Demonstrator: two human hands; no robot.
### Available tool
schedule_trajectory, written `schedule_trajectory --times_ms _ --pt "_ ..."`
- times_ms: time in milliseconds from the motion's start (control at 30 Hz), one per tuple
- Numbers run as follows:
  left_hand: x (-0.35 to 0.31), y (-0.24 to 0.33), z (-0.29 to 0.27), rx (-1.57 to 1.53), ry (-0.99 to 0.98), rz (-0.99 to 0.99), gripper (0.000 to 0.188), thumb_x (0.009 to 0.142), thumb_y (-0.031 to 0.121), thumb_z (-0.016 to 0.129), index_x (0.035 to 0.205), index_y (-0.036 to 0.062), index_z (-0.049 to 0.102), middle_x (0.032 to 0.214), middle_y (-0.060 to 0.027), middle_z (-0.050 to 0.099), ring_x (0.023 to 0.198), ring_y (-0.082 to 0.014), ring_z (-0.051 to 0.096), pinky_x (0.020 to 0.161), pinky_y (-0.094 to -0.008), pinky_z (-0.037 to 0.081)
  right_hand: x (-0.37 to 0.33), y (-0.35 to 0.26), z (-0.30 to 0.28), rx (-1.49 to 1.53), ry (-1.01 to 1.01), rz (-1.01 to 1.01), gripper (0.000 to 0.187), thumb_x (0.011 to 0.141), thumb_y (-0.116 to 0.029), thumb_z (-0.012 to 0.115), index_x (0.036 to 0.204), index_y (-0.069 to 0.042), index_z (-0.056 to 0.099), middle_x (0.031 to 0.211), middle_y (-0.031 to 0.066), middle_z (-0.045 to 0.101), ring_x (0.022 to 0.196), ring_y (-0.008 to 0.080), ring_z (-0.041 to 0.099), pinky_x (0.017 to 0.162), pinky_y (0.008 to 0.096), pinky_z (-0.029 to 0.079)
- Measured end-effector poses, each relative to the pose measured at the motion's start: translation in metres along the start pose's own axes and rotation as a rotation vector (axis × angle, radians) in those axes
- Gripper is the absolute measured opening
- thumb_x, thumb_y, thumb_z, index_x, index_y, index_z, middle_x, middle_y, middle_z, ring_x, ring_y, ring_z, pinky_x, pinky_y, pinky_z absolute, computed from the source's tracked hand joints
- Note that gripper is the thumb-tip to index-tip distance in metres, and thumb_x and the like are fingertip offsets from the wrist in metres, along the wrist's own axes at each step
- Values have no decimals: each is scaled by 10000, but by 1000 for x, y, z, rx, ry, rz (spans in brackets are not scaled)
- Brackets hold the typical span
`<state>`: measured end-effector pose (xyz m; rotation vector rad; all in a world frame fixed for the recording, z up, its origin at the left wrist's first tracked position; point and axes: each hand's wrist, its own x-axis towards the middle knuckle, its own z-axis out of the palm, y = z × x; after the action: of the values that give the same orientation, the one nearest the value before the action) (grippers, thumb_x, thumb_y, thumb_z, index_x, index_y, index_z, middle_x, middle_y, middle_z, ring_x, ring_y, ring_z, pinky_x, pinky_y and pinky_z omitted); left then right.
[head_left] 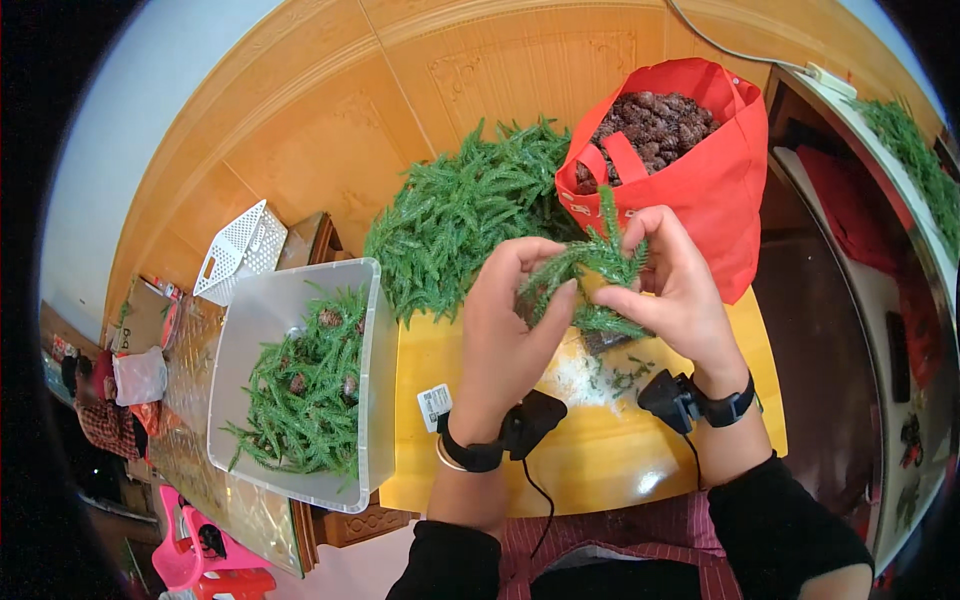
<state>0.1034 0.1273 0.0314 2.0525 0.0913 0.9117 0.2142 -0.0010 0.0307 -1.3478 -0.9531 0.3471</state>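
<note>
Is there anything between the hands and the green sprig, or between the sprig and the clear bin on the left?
Nothing visible. Both hands, left hand and right hand, already hold the green sprig. Between it and the clear bin lies only bare yellow table.

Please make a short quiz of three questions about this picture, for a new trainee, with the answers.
1. True or false: both hands hold the same green sprig.
2. What fills the red bag? A) pine cones B) green sprigs C) white baskets
3. Where does the clear plastic bin stand, on the person's left or right of the yellow table?

Key
1. True: the left hand and the right hand pinch it together.
2. A: brown pine cones.
3. On the left, holding sprigs with cones; loose sprigs lie piled behind.
</note>
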Motion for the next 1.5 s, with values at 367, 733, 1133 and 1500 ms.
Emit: schedule_trajectory --times_ms 367,733,1133,1500 --pt "-2 -8 5 -179 -50 -128 234 796 -27 566 1025 -15 515 958 -29 538 864 -83 528 714 -215 459 1 3 8 -569 196 -300 470 650 20 684 1060 -30 459 901 60 510 756 107 532 583 223 452" --pt "-1 -1 10 -304 12 -221 233 804 -29 548 1033 -7 509 881 -16 551 721 -47 489 594 -177 412 -1 6 8 -705 309 -533 238 636 37 683 830 -3 549 823 80 570 618 149 573 508 226 457" --pt "-4 -10 9 -244 -33 -215 210 855 71 509 1033 -41 505 787 -21 562 624 -39 491 467 -168 363 -2 2 12 -269 202 -20 61 812 -11 531 839 -2 476 807 59 625 695 110 607 574 229 487" --pt "1 -5 -1 -385 -83 -456 241 874 95 490 1076 -35 483 805 -28 562 649 -59 539 418 -172 370 -1 -11 -11 472 -81 257 109 882 -69 456 990 -59 469 906 -5 508 790 47 501 681 165 377"
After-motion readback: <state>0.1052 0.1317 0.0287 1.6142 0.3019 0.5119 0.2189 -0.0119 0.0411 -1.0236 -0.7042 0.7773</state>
